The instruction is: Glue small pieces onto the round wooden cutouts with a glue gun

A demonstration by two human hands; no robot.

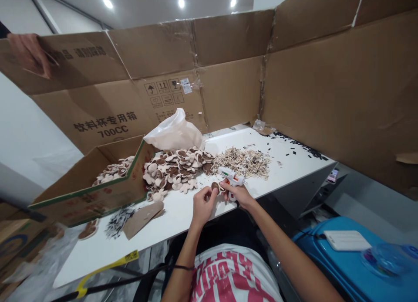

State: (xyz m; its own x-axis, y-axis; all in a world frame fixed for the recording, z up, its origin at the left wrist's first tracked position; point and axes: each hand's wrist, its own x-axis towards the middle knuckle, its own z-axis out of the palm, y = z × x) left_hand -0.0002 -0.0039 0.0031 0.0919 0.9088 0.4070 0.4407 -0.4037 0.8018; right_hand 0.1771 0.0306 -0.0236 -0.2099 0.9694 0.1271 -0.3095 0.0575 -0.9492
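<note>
My left hand (203, 202) is closed, pinching a small brown-and-cream felt piece (214, 187) near the table's front edge. My right hand (239, 193) wraps round a white hot glue gun (231, 176) with a red trigger, and its fingertips come close to the felt piece. Whether they touch the piece cannot be made out. Just beyond my hands lies a heap of brown and cream felt cut-outs (178, 169). To its right spreads a pile of thin cream-coloured strips (243, 161).
A green-edged carton (98, 201) with more cut-outs stands left, and a white bag (176, 132) behind the heap. Cardboard walls (228, 88) surround the table (186, 215); a person's hand (32, 53) rests over the left one. Black bits (303, 147) lie right. A power bank (346, 240) sits on a blue stool (339, 267).
</note>
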